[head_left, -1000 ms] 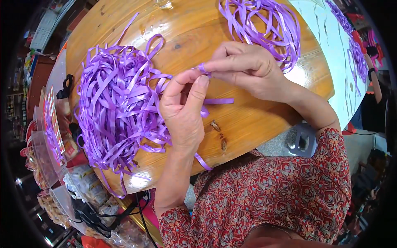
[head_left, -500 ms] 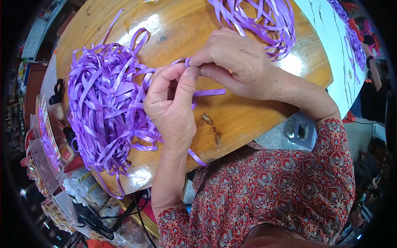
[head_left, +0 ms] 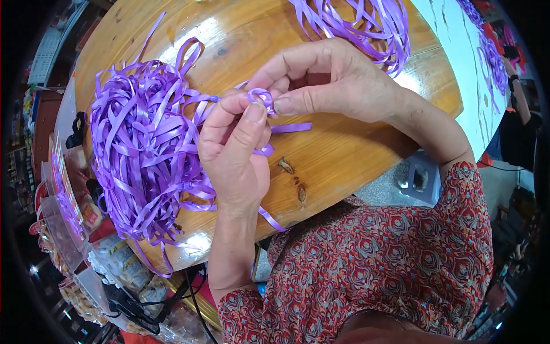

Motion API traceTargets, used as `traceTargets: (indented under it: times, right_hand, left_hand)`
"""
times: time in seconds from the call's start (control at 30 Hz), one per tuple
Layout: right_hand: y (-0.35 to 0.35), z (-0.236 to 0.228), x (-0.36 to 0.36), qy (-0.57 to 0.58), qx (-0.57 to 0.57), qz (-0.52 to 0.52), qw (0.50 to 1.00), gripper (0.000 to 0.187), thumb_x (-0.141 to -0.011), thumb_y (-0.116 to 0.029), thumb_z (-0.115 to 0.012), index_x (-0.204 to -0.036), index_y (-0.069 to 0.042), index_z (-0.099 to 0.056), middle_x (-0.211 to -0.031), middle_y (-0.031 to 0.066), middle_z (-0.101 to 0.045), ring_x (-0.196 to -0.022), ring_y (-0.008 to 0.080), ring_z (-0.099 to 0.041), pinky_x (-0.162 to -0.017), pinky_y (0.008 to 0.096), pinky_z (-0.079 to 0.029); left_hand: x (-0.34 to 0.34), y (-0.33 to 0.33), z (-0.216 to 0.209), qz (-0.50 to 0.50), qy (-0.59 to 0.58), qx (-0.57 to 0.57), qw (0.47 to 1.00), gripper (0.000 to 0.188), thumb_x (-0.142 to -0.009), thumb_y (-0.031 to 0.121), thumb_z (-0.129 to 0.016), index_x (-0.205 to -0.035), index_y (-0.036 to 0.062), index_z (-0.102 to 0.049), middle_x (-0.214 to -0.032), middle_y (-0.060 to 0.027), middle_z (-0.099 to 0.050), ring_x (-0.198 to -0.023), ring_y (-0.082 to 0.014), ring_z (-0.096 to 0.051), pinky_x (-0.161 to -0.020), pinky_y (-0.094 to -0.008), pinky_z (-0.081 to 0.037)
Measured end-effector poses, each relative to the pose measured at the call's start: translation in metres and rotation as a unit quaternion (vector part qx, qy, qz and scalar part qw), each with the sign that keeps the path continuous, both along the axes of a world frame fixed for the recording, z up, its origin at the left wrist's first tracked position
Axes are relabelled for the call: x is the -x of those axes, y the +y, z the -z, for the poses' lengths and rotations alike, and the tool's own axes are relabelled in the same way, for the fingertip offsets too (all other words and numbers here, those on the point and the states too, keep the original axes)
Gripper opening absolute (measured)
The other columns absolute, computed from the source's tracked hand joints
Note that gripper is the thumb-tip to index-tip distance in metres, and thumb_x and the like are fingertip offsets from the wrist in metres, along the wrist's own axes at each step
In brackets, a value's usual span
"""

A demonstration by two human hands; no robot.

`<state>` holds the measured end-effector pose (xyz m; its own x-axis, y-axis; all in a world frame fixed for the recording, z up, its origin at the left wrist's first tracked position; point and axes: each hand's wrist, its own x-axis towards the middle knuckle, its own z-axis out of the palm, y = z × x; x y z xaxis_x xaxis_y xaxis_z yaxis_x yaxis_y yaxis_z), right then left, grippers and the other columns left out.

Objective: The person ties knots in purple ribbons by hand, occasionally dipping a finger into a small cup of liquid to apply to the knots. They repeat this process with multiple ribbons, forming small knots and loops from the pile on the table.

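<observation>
Above the table, a purple satin ribbon [head_left: 260, 96] is bent into a small loop between my two hands. My left hand [head_left: 238, 146] pinches the ribbon at the base of that loop with thumb and forefinger. From the other side, my right hand [head_left: 332, 83] grips the loop's edge between its thumb and fingers. A flat end of ribbon [head_left: 292, 127] sticks out to the right below my hands. Beside my left hand lies a big tangled heap of purple ribbon [head_left: 143, 143], and strands run from it toward my fingers.
More purple ribbon [head_left: 366, 28] lies in loose loops at the table's far side. The wooden table [head_left: 338, 155] has a curved edge. At right stands a white marbled surface [head_left: 458, 63] with ribbon and another person's arm [head_left: 520, 97] near it. Packaged goods [head_left: 117, 258] crowd the lower left.
My right hand has turned and opened away from the pinch, so the small ribbon loop now shows between both hands. My left hand stays nearly in place.
</observation>
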<state>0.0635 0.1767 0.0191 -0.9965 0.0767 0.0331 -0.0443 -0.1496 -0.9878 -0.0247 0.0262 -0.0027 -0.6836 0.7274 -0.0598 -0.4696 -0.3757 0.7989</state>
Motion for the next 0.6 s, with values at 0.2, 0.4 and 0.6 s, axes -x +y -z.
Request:
traceTargets:
  times: [0.2,0.4,0.6]
  right_hand:
    - [-0.001,0.005,0.001,0.217,-0.442,0.116,0.863,0.025,-0.075,-0.003,-0.065,-0.100,-0.001,-0.063,-0.085,0.0078,-0.060,-0.080,0.0199,-0.058,-0.073,0.0272,-0.045]
    - [0.008,0.009,0.002,0.332,-0.600,0.140,0.714,0.031,-0.063,-0.007,-0.066,-0.094,-0.003,-0.065,-0.084,0.0058,-0.060,-0.078,0.0210,-0.057,-0.069,0.0324,-0.043]
    - [0.017,0.013,0.012,0.391,-0.584,0.156,0.694,0.015,-0.071,-0.019,-0.060,-0.084,-0.011,-0.062,-0.077,0.0005,-0.056,-0.079,0.0175,-0.057,-0.072,0.0331,-0.043]
  left_hand:
    - [0.008,-0.006,0.004,0.052,0.020,0.034,0.998,0.017,-0.085,0.008,-0.058,-0.099,-0.0022,-0.058,-0.077,-0.0019,-0.058,-0.056,-0.0034,-0.041,-0.049,-0.0182,-0.030]
    - [-0.002,0.004,0.000,-0.022,0.062,0.123,0.990,0.016,-0.085,0.007,-0.060,-0.098,-0.0029,-0.059,-0.070,0.0021,-0.053,-0.050,-0.0025,-0.037,-0.044,-0.0173,-0.027]
    - [0.005,0.001,-0.002,0.046,0.007,0.119,0.992,0.015,-0.084,0.008,-0.063,-0.095,-0.0014,-0.060,-0.067,0.0030,-0.053,-0.050,-0.0025,-0.038,-0.043,-0.0178,-0.027]
